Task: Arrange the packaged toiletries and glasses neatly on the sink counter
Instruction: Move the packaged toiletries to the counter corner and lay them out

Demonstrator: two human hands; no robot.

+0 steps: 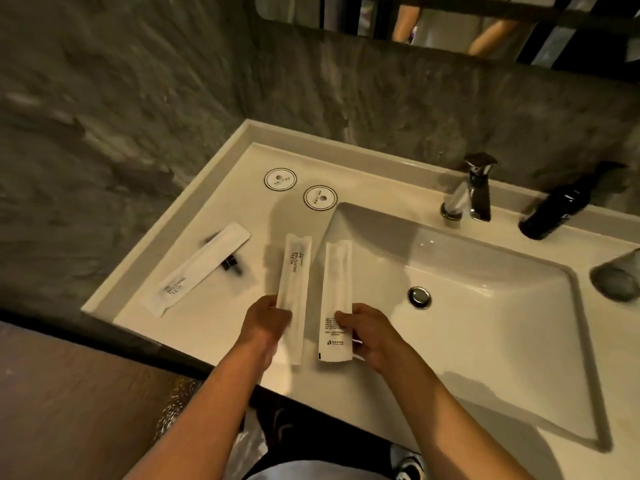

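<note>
Left fingers (277,311) pinch printed sachet (294,292) | right fingers (343,318) pinch second sachet (336,299) | both lengthwise toward wall

"BRUSHING TEETH" on left packet (201,268), same on middle packet (294,292)

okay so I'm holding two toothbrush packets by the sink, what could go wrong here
1. The packet in your right hand, printed side down, lies along the basin edge; released carelessly, it could slide in.
2. The third packet lies skewed over a small dark item, so it may rock or sit crooked in the row.
3. The left hand's packet shows "BRUSHING TEETH"; the right one doesn't, so the set may look mismatched.
</note>
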